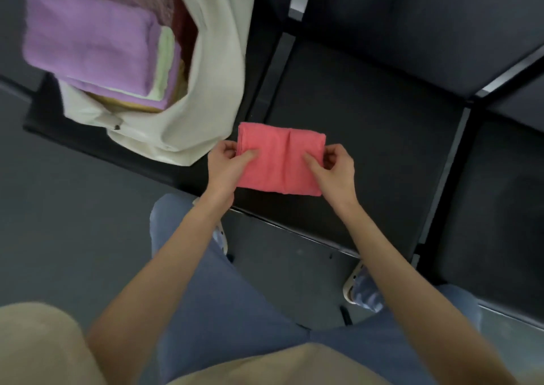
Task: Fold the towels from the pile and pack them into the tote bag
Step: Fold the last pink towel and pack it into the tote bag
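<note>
1. The coral-pink towel (279, 161) is folded into a small rectangle with a crease down its middle and sits on a dark seat (368, 119), at the seat's near edge.
2. The left hand (228, 161) pinches the towel's left edge, thumb on top of the cloth and fingers curled round the side.
3. The right hand (334, 166) grips the right edge the same way (thumb lying on the pink surface, fingers curled at the side).
4. Just left of the towel, a cream tote bag (212, 84) slumps open on the neighbouring seat, its lower corner near the left hand.
5. A folded lilac towel (88, 43) lies on top in the bag's mouth, over a pale green towel (164, 63) whose edge shows; more layers sit beneath, too blurred to tell apart.
6. Nearer the camera are blue trousers (235, 311) and a light shoe (359, 287) on the grey floor (73, 208).
</note>
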### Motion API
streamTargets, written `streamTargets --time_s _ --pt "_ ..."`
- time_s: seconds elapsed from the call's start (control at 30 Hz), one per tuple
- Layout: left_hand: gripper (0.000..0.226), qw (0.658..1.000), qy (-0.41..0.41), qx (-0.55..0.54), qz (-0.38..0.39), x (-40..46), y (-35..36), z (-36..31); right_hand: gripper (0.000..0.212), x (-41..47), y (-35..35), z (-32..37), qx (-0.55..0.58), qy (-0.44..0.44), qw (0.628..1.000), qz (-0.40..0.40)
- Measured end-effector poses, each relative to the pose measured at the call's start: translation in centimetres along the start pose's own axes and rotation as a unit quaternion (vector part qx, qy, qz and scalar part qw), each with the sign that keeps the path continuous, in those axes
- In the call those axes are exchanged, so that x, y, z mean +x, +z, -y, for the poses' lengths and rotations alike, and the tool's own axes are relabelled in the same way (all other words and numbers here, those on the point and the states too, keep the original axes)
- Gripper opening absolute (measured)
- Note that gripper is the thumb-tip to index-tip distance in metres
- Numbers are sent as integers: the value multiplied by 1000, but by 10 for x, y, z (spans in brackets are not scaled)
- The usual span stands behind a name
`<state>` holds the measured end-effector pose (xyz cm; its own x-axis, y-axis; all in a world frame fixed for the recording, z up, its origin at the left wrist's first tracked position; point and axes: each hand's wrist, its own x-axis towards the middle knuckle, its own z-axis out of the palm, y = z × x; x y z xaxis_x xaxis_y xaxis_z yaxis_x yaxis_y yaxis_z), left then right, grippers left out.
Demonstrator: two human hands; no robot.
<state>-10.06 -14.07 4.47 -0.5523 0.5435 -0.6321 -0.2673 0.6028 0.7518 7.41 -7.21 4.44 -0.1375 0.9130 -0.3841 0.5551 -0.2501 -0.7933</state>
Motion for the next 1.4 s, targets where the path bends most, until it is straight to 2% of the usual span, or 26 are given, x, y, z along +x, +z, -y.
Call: streamTargets --time_s 0.17,0.33,0.57,0.77,1.03,1.2,1.4 --pt "30 999 2 -28 -27 -17 -83 -66 26 -22 36 109 -23 -19 999 44" --pt "34 999 2 -19 -43 -25 -176 -129 25 -51 77 211 -26 -17 997 65" --pt "26 998 31 -3 -50 -9 -259 -183 34 -66 132 282 23 25 995 93" --pt "30 998 43 19 -49 10 -265 -208 38 -45 144 309 38 45 992 111" --pt "38 999 41 20 -29 46 -233 -241 44 21 125 314 54 94 989 100" --pt "45 993 106 33 -31 85 -219 -263 44 62 124 323 69 63 991 91" --pt "43 983 177 43 -31 139 -218 -275 44 99 151 333 100 2 995 20"
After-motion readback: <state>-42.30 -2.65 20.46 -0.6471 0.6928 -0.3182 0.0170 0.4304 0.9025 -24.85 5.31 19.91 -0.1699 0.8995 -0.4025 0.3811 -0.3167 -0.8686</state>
